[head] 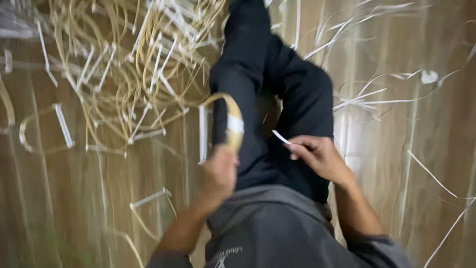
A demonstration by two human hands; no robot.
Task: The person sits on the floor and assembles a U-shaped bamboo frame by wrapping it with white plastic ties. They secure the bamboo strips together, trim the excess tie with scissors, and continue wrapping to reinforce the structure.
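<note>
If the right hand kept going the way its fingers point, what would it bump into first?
Probably the person's own dark trouser leg. The right hand pinches a thin white strip and points up-left across the leg. The picture is blurred, so depth is uncertain.

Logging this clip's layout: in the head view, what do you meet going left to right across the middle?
Pile of tan curved cane strips with white bands → left hand gripping a curved tan strip → right hand pinching a thin white strip → loose white strips on wooden floor.

- curved tan strip point(232, 121) with white band, arched upright, lower end in a fist, over the lap
- thin white strip point(280, 137), short, pinched at fingertips, angled up-left
</note>
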